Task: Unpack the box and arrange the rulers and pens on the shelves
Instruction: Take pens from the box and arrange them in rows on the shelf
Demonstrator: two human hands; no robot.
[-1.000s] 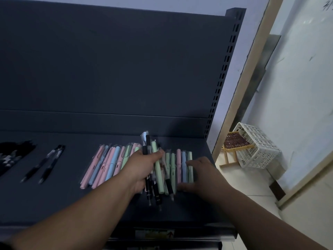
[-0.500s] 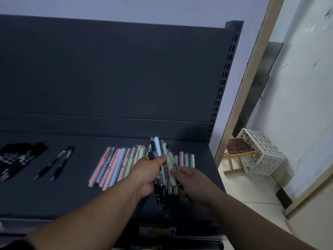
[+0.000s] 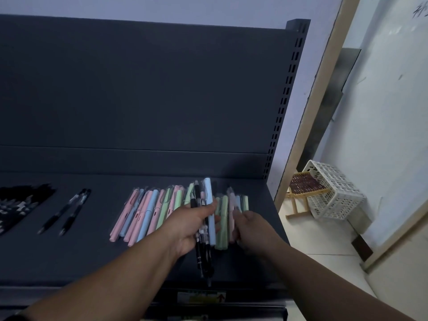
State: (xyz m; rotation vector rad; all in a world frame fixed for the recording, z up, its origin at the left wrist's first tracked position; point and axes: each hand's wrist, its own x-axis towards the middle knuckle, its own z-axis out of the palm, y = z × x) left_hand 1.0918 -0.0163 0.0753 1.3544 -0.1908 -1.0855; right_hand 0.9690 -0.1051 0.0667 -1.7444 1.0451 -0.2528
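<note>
Left grip (image 3: pixel 190 225) tight round pen bundle (image 3: pixel 209 198)

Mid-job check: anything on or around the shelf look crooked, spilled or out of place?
Nothing spilled or damaged. The left pastel pens lie fanned on a slant, unlike the straighter group at the right end of the shelf. Two black pens sit apart from the black pile. On the floor, the white basket is tipped on its side.
</note>
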